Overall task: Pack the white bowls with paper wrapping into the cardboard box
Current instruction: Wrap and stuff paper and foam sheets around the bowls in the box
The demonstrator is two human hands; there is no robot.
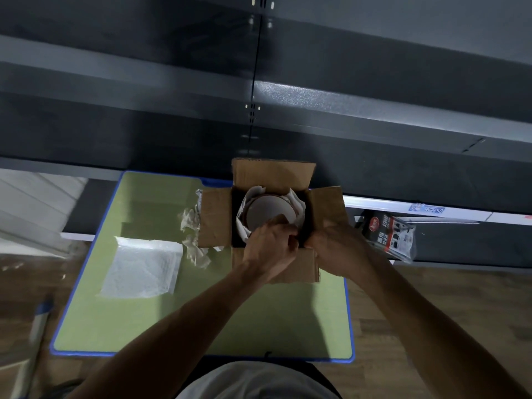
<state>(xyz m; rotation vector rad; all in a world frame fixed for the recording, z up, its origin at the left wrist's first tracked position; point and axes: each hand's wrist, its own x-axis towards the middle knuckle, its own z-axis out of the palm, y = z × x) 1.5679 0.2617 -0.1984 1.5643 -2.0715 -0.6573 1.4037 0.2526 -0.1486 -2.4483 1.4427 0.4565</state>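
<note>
An open cardboard box [216,217] stands on the far part of a green mat, its four flaps spread out. Inside it a white bowl [267,211] lies with white paper wrapping [298,203] bunched around it. My left hand [270,246] reaches over the near flap into the box, fingers curled on the bowl's near rim. My right hand [336,249] grips the box at its near right corner, beside the right flap. The bowl's near edge and the box's near wall are hidden by my hands.
Crumpled white paper [193,243] lies against the box's left flap. A flat white padded sheet [144,266] rests on the left of the green mat [201,312]. A packaged item [388,234] sits right of the box. Dark metal shelving [259,110] runs behind.
</note>
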